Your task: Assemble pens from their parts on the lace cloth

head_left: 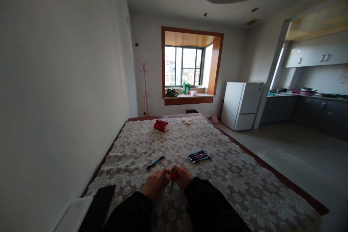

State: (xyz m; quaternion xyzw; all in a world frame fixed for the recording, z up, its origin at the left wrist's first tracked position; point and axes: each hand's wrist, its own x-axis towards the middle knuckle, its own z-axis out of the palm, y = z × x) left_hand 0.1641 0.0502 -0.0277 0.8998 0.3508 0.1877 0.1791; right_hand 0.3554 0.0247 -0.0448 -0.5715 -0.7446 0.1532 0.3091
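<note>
In front of me, my right hand (182, 177) is closed around a red pen (174, 176), with only a short red stretch showing between the fingers. My left hand (157, 184) meets it from the left, fingertips pinched together at the pen's end; what lies in that pinch is hidden. Just beyond my left hand lies a single teal and black pen (156, 162), set at a slant. To the right, past my right hand, several pens (199, 156) in teal, red and black lie side by side in a row.
A floral cloth (239, 188) covers the long table. Farther back lie a red tissue pack (161, 125) and a crumpled white tissue (186, 120). A black flat object (98, 206) and a white one (74, 214) sit at the near left, beside the wall (67, 79).
</note>
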